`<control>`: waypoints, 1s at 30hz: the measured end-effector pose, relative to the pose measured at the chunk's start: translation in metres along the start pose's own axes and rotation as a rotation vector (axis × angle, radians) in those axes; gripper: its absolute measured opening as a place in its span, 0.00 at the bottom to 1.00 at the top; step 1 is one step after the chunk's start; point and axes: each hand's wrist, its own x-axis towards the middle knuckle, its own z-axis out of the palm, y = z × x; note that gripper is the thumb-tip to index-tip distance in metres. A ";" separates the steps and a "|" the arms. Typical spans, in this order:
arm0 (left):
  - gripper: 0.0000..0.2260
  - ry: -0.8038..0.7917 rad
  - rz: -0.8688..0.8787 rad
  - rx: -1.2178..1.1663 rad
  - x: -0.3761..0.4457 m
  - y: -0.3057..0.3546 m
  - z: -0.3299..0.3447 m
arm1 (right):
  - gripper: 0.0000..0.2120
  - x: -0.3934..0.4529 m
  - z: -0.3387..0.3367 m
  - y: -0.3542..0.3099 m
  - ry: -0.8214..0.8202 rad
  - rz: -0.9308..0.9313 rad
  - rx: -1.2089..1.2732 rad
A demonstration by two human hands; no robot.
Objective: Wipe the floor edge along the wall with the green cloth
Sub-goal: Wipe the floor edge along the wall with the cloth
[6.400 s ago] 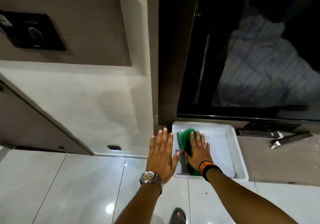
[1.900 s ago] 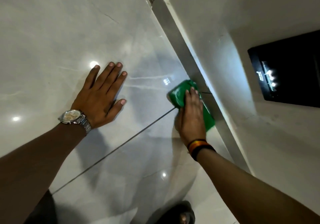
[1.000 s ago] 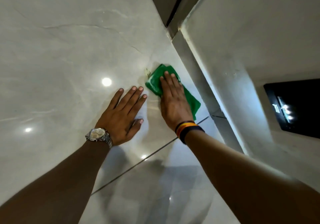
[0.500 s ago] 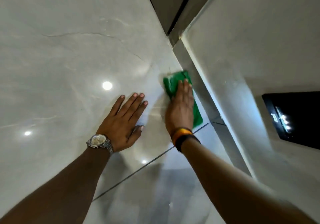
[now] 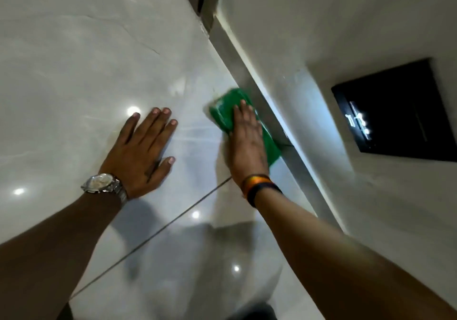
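Head view | right hand [image 5: 247,144] flat, fingers together, presses green cloth [image 5: 223,111] at floor [image 5: 74,59] edge against skirting [image 5: 249,77] | left hand [image 5: 142,151] flat, fingers slightly apart, on floor.

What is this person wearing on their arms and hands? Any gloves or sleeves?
No gloves and no sleeves show: both forearms are bare. The left hand has a silver metal wristwatch with a pale round dial. The right hand has stacked wristbands, orange-yellow above a dark one.
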 end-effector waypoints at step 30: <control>0.34 -0.032 -0.007 -0.027 -0.001 0.001 0.000 | 0.35 -0.018 -0.015 0.023 -0.093 0.033 -0.028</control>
